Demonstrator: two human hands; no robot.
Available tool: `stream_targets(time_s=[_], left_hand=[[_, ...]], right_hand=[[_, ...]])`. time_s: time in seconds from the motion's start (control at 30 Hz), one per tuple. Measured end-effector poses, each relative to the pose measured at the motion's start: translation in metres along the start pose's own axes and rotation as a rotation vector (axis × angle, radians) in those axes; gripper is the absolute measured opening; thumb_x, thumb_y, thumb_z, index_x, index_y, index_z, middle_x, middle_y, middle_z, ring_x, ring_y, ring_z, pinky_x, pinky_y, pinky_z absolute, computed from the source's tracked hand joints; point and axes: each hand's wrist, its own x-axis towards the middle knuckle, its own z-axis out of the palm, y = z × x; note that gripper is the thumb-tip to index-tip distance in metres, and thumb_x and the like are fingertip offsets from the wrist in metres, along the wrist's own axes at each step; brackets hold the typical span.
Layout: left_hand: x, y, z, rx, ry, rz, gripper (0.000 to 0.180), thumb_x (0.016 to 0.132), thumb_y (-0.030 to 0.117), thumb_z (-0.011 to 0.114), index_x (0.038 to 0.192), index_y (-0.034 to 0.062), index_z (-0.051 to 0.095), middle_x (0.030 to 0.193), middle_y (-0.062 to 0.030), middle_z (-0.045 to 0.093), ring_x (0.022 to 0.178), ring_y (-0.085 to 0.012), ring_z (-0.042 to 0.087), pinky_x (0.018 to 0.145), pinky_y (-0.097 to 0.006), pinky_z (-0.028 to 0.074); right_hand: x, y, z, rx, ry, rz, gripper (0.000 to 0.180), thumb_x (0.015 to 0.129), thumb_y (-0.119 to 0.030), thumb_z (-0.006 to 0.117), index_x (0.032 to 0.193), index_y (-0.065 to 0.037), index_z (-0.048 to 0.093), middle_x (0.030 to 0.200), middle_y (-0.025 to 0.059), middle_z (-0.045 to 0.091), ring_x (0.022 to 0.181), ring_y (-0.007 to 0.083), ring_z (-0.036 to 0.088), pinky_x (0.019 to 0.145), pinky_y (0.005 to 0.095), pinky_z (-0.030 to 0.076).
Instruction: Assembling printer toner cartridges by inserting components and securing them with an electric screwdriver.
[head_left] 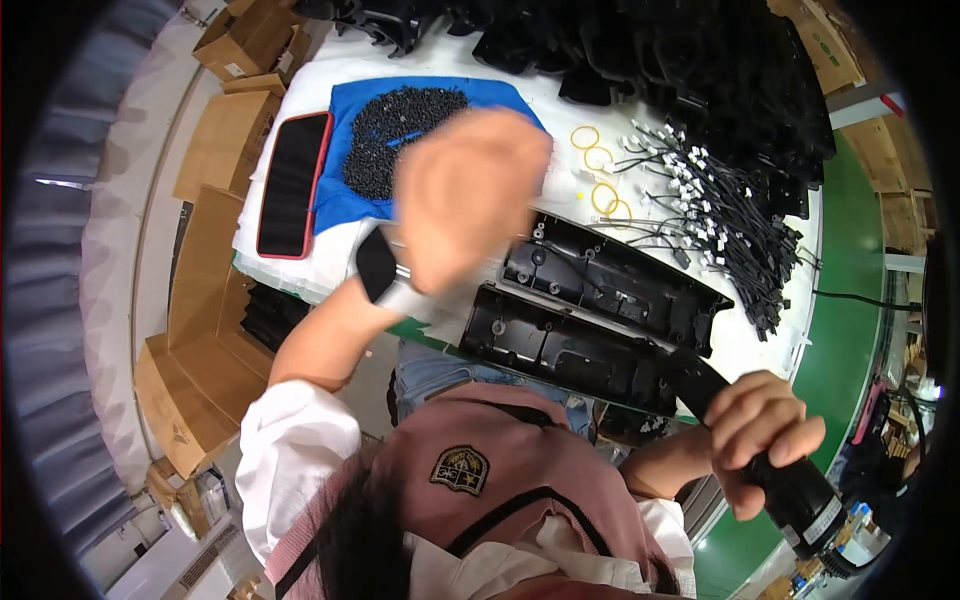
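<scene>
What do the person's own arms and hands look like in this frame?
Both hands are bare, without gloves. The left hand has a black smartwatch with a pale strap at the wrist. White sleeves are pushed up to the elbows, under a pink vest with a dark badge.

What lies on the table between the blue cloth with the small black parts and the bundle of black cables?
In the head view, a few yellow rings lie on the white table between the blue cloth and the black cables.

Red-cased phone (294, 184), yellow rings (598, 172), cardboard boxes (222, 140).
</scene>
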Motion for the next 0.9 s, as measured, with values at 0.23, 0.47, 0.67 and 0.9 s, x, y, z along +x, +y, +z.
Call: stream_targets(time_s=[0.23,0.47,0.67,0.9], left_hand=[[-0.029,-0.048,-0.034,0.531,-0.301,-0.47,0.013,0.08,0.017,0.069,0.082,0.006,0.064,0.079,-0.0086,0.06,0.076,-0.031,0.062,0.062,-0.04,0.049],[-0.028,-0.049,-0.03,0.329,-0.119,-0.446,0.008,0.082,0.011,0.065,0.079,0.0033,0.061,0.078,-0.0097,0.059,0.072,-0.0293,0.061,0.059,-0.038,0.048],[-0.027,-0.01,-0.022,-0.568,-0.166,-0.459,0.004,0.083,0.002,0.062,0.086,-0.0012,0.062,0.076,-0.0047,0.057,0.063,-0.0111,0.05,0.056,-0.024,0.039],[-0.029,0.048,-0.016,-1.157,-0.331,-0.53,0.01,0.083,-0.007,0.063,0.092,-0.0035,0.065,0.088,-0.0073,0.061,0.077,-0.0107,0.058,0.069,-0.021,0.049]], right_hand=[[-0.006,-0.007,0.006,0.028,0.041,-0.049,0.042,0.077,-0.029,0.081,0.097,-0.008,0.05,0.062,0.0024,0.061,0.045,0.0155,0.059,0.044,0.0285,0.051],[-0.004,-0.01,0.012,-0.026,0.019,-0.001,0.041,0.078,-0.027,0.081,0.096,-0.007,0.05,0.061,0.0032,0.06,0.044,0.0169,0.058,0.043,0.0294,0.05],[0.007,-0.004,0.02,0.108,0.147,-0.1,0.043,0.078,-0.03,0.08,0.1,-0.01,0.049,0.063,0.0028,0.062,0.045,0.0132,0.058,0.046,0.028,0.05],[0.035,0.005,0.039,0.368,0.365,-0.344,0.035,0.074,-0.019,0.079,0.091,-0.006,0.052,0.056,-0.0028,0.058,0.041,0.0061,0.054,0.043,0.0225,0.047]])
